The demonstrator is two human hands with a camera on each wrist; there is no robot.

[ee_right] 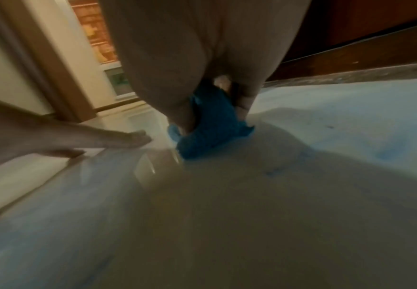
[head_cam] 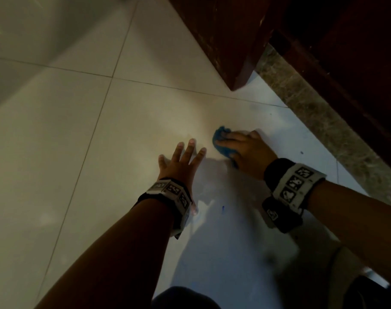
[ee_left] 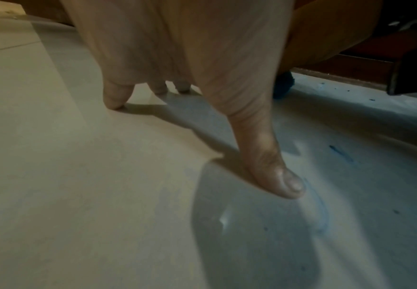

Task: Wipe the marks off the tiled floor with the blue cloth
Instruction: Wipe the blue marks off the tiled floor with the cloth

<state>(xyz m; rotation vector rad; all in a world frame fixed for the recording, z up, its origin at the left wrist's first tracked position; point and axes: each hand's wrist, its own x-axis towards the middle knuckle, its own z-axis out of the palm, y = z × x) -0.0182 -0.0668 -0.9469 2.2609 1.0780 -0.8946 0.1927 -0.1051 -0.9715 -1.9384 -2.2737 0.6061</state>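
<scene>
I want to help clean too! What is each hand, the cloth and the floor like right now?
left hand: open, fingers spread, pressed on the floor.
right hand: grips the cloth against the floor.
blue cloth: bunched up under the right hand, touching the tiles.
tiled floor: still has small blue marks near the hands.

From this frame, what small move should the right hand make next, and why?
Probably drag the blue cloth, bunched under the right hand, back toward the body to the blue streak still on the tile near the left wrist; the left hand rests spread on the floor.
</scene>
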